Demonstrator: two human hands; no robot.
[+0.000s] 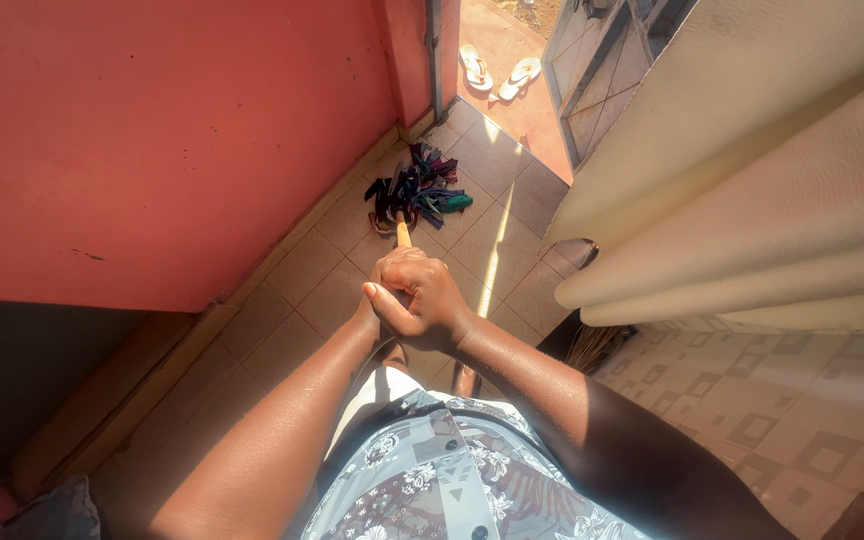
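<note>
Gripping the wooden mop handle (403, 234) with both the left hand (384, 292) and right hand (432, 300) clenched together, the rag mop head (418, 190) resting ahead of the fingers on the tiled floor (322, 270) could snag on grout lines.
</note>
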